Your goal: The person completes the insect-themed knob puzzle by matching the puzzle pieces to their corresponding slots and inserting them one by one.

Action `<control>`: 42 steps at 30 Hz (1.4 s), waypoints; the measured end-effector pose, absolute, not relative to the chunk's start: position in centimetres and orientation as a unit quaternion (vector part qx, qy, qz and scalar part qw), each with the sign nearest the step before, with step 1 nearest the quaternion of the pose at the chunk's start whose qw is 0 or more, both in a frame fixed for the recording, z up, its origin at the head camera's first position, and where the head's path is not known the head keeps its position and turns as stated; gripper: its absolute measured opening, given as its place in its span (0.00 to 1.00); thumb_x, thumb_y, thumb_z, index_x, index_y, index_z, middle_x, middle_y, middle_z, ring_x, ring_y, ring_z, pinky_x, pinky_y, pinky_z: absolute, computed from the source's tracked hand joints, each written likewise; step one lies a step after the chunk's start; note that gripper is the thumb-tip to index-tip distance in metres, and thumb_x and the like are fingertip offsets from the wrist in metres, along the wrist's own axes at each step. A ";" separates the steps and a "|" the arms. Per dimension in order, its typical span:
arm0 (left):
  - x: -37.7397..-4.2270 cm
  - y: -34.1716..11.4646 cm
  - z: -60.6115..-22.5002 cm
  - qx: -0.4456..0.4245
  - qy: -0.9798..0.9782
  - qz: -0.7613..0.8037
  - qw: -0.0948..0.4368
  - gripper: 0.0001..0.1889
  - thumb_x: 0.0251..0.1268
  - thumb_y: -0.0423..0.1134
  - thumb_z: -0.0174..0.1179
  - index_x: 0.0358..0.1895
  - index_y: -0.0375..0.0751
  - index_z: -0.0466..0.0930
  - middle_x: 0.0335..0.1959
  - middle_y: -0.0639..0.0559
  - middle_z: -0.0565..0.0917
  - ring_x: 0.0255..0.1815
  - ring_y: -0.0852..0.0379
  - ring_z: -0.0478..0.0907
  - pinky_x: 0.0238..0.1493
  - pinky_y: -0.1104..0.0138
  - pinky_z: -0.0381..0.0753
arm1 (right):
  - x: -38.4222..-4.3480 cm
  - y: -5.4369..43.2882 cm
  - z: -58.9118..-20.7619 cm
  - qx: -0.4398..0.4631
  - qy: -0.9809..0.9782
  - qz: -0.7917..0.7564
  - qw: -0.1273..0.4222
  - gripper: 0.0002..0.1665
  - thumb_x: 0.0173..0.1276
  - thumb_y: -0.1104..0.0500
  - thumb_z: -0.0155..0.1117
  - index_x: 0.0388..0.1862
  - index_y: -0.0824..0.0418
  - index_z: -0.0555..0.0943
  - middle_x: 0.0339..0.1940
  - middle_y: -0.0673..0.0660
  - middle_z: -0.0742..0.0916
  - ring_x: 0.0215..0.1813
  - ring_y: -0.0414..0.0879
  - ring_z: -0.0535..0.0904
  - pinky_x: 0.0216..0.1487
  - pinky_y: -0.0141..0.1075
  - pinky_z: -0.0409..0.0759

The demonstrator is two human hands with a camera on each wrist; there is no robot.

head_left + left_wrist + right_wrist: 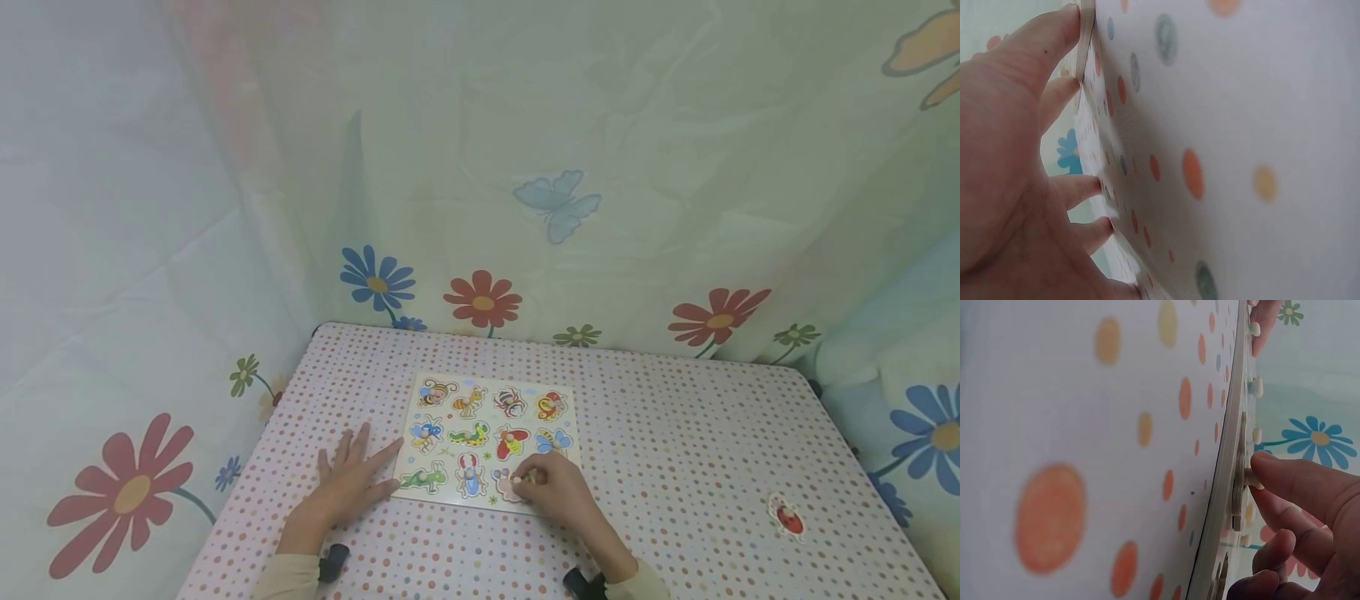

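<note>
A wooden peg puzzle board with colourful insect pieces lies flat on the dotted table. My left hand is spread at the board's left side, with thumb and index fingertip at its edge and the other fingertips on the cloth. At the board's lower right, my right hand pinches the small knob of a puzzle piece between thumb and index finger. From the right wrist, this piece shows close against the board's face. Its picture is partly covered by the fingers, as is the board's lower right corner.
A red ladybug piece lies by itself on the table's right side. The dotted cloth covers the table. Flower-printed curtains hang behind and at both sides, close to the table's edges.
</note>
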State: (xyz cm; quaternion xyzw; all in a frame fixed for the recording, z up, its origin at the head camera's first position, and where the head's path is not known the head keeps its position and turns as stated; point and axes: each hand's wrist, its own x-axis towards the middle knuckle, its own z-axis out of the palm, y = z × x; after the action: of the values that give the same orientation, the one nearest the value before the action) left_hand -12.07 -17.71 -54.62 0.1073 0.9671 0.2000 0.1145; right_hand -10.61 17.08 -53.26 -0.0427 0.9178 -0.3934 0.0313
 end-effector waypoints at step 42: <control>-12.1 -17.6 -54.5 0.109 0.967 0.194 0.120 0.34 0.70 0.58 0.58 0.78 0.66 0.60 0.81 0.37 0.39 0.78 0.29 0.31 0.65 0.27 0.27 | -10.0 16.5 -52.5 -0.048 0.941 -0.334 0.032 0.05 0.58 0.58 0.76 0.27 0.50 0.86 0.21 0.48 0.73 0.26 0.42 0.66 0.25 0.33 0.65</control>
State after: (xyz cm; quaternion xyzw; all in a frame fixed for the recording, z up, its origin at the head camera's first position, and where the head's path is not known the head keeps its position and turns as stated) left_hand -12.11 -17.56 -54.45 0.1094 0.9674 0.1945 0.1197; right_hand -9.98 16.50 -52.51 -0.0478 0.9409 -0.3339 0.0318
